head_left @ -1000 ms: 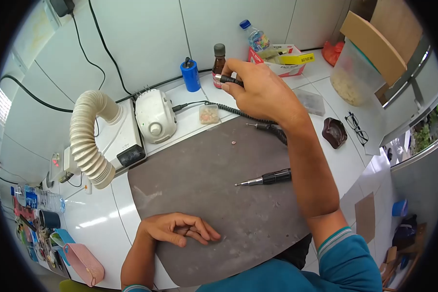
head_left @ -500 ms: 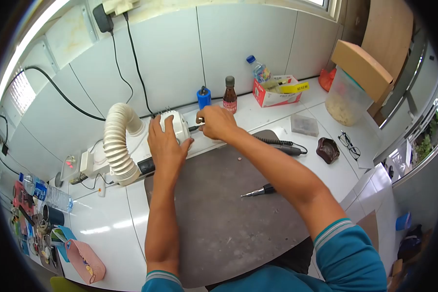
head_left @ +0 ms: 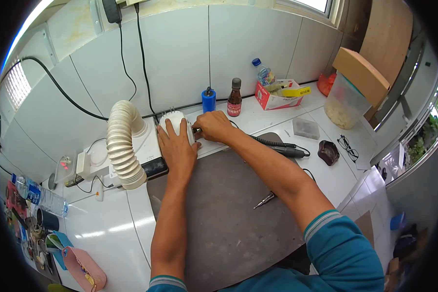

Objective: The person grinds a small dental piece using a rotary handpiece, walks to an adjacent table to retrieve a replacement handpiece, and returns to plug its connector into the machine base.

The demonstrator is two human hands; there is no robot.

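Observation:
A white box (head_left: 176,117) with several thin metal bits standing on top sits at the back edge of the dark mat (head_left: 224,214). My left hand (head_left: 178,153) grips it, fingers spread over its front and top, thumb at its right side. My right hand (head_left: 214,127) pinches a dark cable plug (head_left: 196,130) against the box's right side; the fingers hide most of the plug. Beneath my right forearm lies a rotary handpiece (head_left: 264,200) with a metal tip. A black handpiece (head_left: 289,152) with a coiled cord rests behind that forearm.
A ribbed white hose (head_left: 123,146) arches left of the box. Behind stand a blue cylinder (head_left: 209,101), a brown bottle (head_left: 234,100) and a red-white carton (head_left: 277,97). At right are a clear case (head_left: 306,128), a dark ashtray (head_left: 328,152) and glasses (head_left: 348,148). A pink basket (head_left: 84,267) stands front left.
My right hand has come closer to the box; the plug and cord visible between them before are now mostly covered. My left hand's fingers have shifted over the box. The camera view has shifted slightly.

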